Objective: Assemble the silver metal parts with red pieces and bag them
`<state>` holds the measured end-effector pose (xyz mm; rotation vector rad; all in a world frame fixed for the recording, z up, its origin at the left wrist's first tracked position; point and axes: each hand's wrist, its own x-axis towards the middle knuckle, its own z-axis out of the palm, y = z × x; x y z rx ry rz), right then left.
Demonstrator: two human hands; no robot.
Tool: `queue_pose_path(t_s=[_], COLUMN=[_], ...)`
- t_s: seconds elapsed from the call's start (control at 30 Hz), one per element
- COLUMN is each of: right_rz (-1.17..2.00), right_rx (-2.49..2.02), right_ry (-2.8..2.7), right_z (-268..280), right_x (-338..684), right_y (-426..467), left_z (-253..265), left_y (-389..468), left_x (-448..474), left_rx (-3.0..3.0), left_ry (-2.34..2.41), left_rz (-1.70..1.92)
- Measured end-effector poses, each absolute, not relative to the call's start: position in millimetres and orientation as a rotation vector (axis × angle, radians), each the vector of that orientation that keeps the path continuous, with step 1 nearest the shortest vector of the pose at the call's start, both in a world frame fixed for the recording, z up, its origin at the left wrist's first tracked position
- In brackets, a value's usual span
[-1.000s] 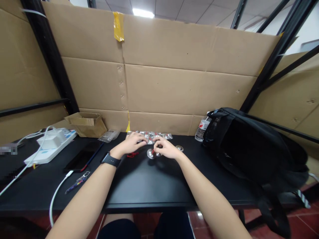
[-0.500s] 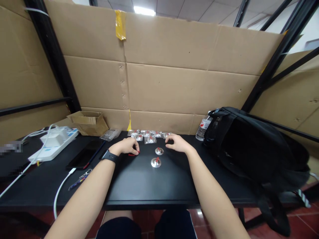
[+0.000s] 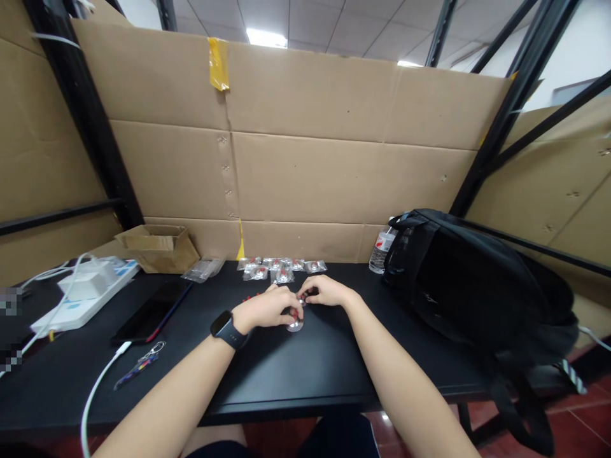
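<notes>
Two small silver metal discs, like finger cymbals with red loops at their centres, lie on the black table under my fingers. My left hand (image 3: 272, 308), with a dark watch on the wrist, pinches the red loop of the nearer finger cymbal (image 3: 295, 327). At the farther finger cymbal (image 3: 302, 302), partly hidden by fingers, my right hand (image 3: 327, 291) has its thumb and index closed on the red loop. A bit of red cord (image 3: 247, 298) shows on the table behind my left hand. Several similar discs in clear bags (image 3: 282, 275) lie beyond both hands.
A cardboard wall (image 3: 310, 184) rises behind the table. On the left are a paper box (image 3: 165, 253), plastic bags (image 3: 203, 270), a phone (image 3: 151, 312), a keychain (image 3: 138, 369) and a power strip (image 3: 86, 302). To the right stand a water bottle (image 3: 380, 251) and a black backpack (image 3: 477, 286).
My left hand has moved right from the red cord to the nearer finger cymbal. My right hand has come left and down onto the farther one. The view has shifted slightly.
</notes>
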<state>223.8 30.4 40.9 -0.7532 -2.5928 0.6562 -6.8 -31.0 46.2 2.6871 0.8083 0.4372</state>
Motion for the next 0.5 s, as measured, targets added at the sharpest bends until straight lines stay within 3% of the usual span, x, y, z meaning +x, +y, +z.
queue_pose_path(t_s=[0.2, 0.5], right_rz=[0.607, 0.277], right_rx=[-0.872, -1.164], right_ry=[-2.587, -2.557], right_z=[41, 28], right_x=[218, 208], right_y=[27, 30], left_z=[42, 40], left_y=[-27, -21], left_x=[-7, -15], left_rx=[2.741, 2.779], left_ry=[0.983, 1.135], left_rz=[0.513, 0.546])
